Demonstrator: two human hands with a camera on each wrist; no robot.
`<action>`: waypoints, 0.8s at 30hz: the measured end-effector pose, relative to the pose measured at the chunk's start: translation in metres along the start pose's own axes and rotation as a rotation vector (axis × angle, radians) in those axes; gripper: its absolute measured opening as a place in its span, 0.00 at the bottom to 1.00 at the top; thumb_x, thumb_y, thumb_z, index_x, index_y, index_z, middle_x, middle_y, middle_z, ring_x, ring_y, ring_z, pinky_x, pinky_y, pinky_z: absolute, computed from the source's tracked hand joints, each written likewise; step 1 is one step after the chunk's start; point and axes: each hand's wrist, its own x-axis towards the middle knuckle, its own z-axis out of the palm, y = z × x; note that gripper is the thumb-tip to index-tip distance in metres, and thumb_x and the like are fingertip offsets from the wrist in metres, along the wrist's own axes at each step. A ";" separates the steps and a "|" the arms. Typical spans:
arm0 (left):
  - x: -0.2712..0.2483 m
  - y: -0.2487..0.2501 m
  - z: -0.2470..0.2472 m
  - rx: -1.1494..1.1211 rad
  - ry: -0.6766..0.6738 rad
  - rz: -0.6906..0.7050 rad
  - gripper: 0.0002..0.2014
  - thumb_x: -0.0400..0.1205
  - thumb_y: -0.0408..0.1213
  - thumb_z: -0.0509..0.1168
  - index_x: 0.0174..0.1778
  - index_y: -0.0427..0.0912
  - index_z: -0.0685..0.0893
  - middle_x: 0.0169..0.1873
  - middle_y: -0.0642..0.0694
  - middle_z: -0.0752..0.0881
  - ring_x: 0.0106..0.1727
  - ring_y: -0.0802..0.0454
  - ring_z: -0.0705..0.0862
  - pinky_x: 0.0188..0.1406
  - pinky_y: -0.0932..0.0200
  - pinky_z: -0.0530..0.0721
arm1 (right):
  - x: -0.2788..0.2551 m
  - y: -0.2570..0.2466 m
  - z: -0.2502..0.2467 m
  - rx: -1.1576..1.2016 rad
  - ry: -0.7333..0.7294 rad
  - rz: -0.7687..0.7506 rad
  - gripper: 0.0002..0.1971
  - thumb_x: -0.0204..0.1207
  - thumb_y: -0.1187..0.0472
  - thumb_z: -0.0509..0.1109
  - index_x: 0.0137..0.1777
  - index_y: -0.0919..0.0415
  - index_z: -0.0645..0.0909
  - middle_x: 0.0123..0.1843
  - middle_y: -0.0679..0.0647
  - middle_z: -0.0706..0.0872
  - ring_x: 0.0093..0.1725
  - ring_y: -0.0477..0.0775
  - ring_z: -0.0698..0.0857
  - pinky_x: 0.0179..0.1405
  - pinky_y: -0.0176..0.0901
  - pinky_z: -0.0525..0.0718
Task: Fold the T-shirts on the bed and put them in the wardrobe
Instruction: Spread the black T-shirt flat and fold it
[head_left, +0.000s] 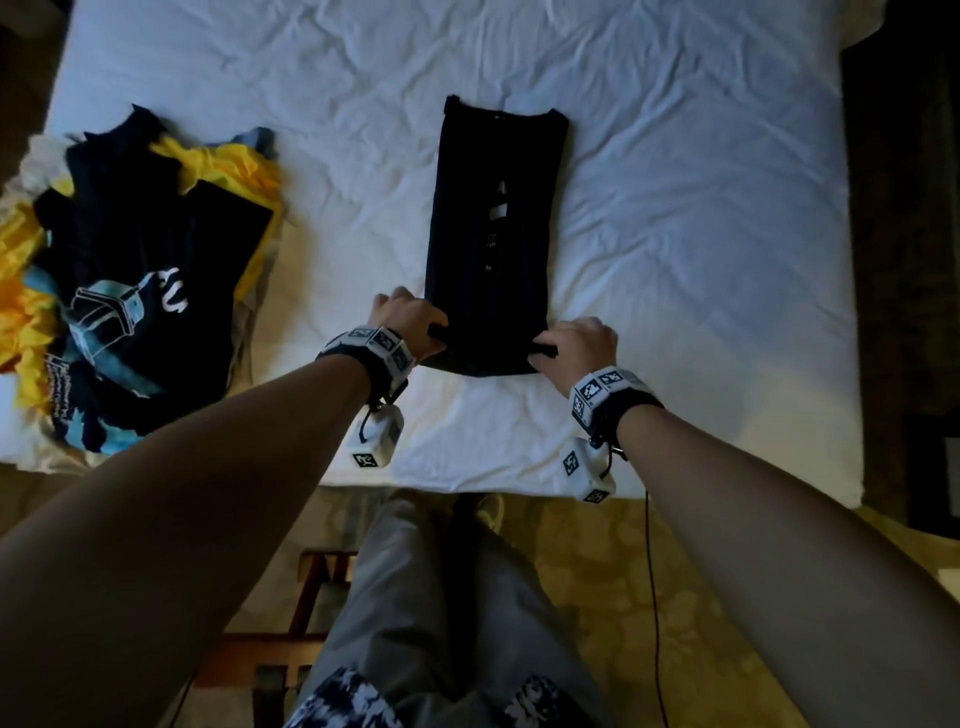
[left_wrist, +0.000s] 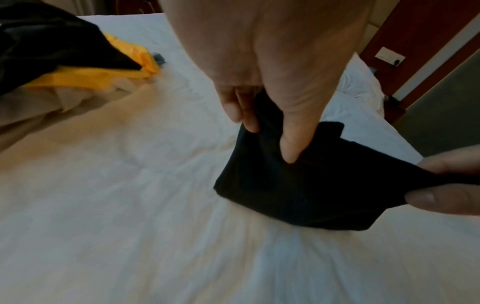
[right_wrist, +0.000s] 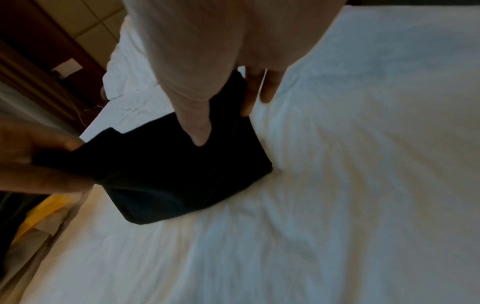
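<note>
Black T-shirt (head_left: 491, 234), folded into a long strip, was laid mid-bed (head_left: 701, 208). Its near corners were pinched by left hand (head_left: 410, 322) and right hand (head_left: 576, 348), each grip clamped on fabric. Unfolded shirts (head_left: 130, 270) were piled at the bed's left edge.

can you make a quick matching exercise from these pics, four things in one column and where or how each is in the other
Things
1. black T-shirt
2. left hand
3. right hand
4. pile of T-shirts

States
A. heaped unfolded on the bed's left side
B. pinches the strip's near right corner
C. lies in a long narrow strip mid-bed
D. pinches the strip's near left corner

Pairs: 1-C, 2-D, 3-B, 4-A
</note>
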 end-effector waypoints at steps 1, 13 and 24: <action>0.009 -0.001 -0.007 0.028 0.027 0.010 0.10 0.78 0.49 0.68 0.55 0.57 0.85 0.48 0.47 0.84 0.63 0.42 0.74 0.59 0.47 0.66 | 0.010 -0.001 -0.007 -0.038 0.000 -0.011 0.09 0.77 0.50 0.70 0.53 0.47 0.89 0.46 0.50 0.87 0.62 0.59 0.79 0.63 0.50 0.67; 0.165 -0.029 -0.069 -0.185 -0.228 0.114 0.18 0.86 0.39 0.60 0.71 0.56 0.80 0.71 0.42 0.78 0.71 0.36 0.76 0.71 0.50 0.72 | 0.164 0.010 -0.050 -0.052 -0.333 -0.105 0.25 0.84 0.65 0.58 0.76 0.40 0.74 0.74 0.54 0.78 0.69 0.63 0.80 0.68 0.52 0.80; 0.245 -0.051 -0.061 -0.304 -0.178 -0.103 0.22 0.80 0.36 0.67 0.72 0.49 0.78 0.64 0.36 0.80 0.62 0.33 0.81 0.61 0.43 0.82 | 0.259 0.032 -0.020 0.105 -0.292 -0.035 0.20 0.80 0.65 0.64 0.69 0.47 0.81 0.64 0.57 0.86 0.64 0.65 0.83 0.65 0.56 0.82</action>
